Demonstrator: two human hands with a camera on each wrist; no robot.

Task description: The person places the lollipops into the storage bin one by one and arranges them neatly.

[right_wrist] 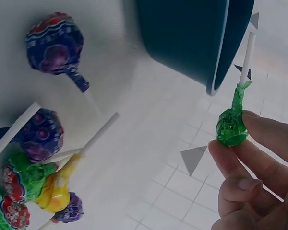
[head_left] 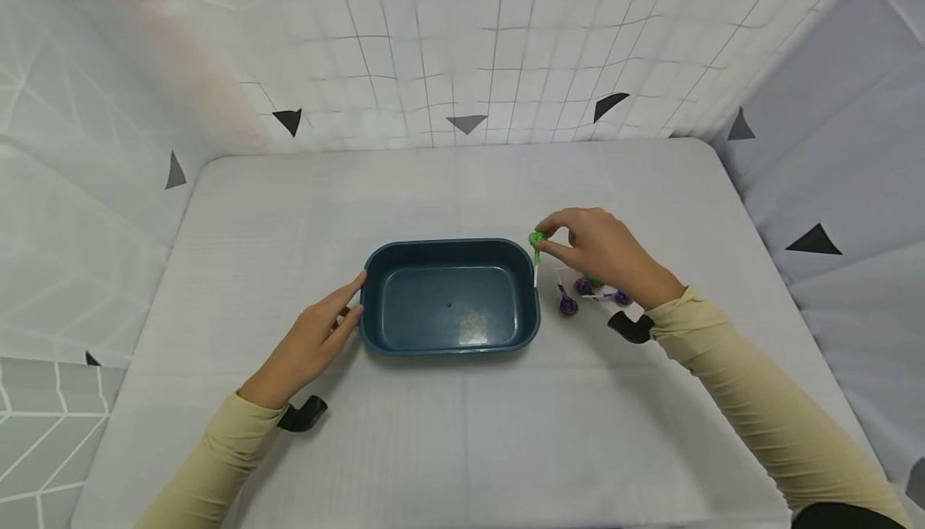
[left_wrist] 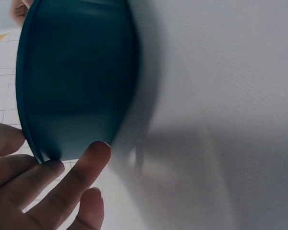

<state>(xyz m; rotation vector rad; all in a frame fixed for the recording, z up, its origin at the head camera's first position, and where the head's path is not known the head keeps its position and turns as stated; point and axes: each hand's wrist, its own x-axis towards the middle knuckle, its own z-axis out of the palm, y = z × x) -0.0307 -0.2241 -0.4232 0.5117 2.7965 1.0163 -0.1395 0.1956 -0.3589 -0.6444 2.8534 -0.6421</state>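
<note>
A dark teal plastic basin (head_left: 448,338) sits in the middle of the table. At its left end my left hand (head_left: 318,332) touches the outer wall and rim with extended fingers, seen close up in the left wrist view, where the basin wall (left_wrist: 81,72) fills the upper left. Between thumb and fingertips my right hand (head_left: 603,248) pinches a green-wrapped lollipop (right_wrist: 232,127) by its candy head. Its white stick points toward the basin's right rim. Below that hand lie several other lollipops, among them a purple one (head_left: 568,304) and a yellow one (right_wrist: 55,191).
The white-covered table (head_left: 462,433) surrounds the basin, with pale cloth walls on the far side and both sides. Green-and-red lollipops (right_wrist: 21,179) overlap others in the loose pile right of the basin. Dark wrist mounts (head_left: 303,414) sit under both forearms.
</note>
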